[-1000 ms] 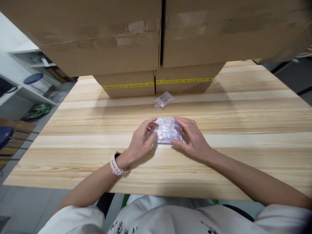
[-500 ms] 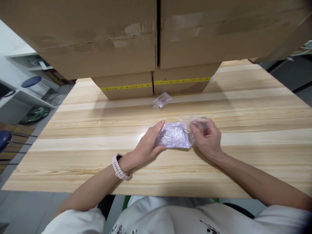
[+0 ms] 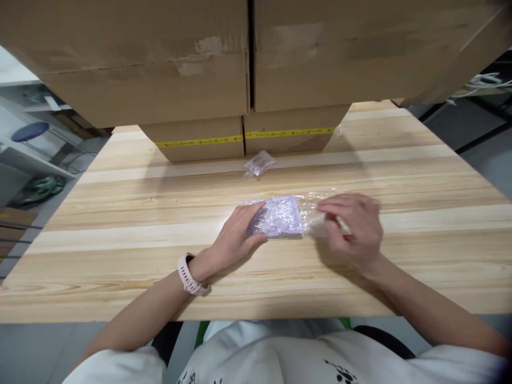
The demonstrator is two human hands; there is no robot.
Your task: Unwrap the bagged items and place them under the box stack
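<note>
A flat lilac packet (image 3: pixel 280 216) in crinkled clear plastic lies on the wooden table. My left hand (image 3: pixel 236 232) is closed on its left end, thumb along the near edge and fingers over the far edge. From the packet's right end, loose clear plastic film (image 3: pixel 310 205) spreads to the right. My right hand (image 3: pixel 354 226) is curled at that film's outer end, thumb and fingertips drawn in on it; motion blurs the fingers somewhat. Beyond the packet, a smaller clear plastic packet (image 3: pixel 260 164) rests close to the cardboard boxes.
Large cardboard boxes (image 3: pixel 160 64) loom over the table's far side, above lower boxes (image 3: pixel 292 140) with yellow tape. A small clear scrap (image 3: pixel 338 130) lies beside them. The wooden tabletop (image 3: pixel 120 256) reaches my body. A blue stool (image 3: pixel 30 132) stands at the left.
My right hand has moved right, away from the packet, and the bunched film is now drawn out flatter. My left hand keeps its hold. The view has shifted slightly.
</note>
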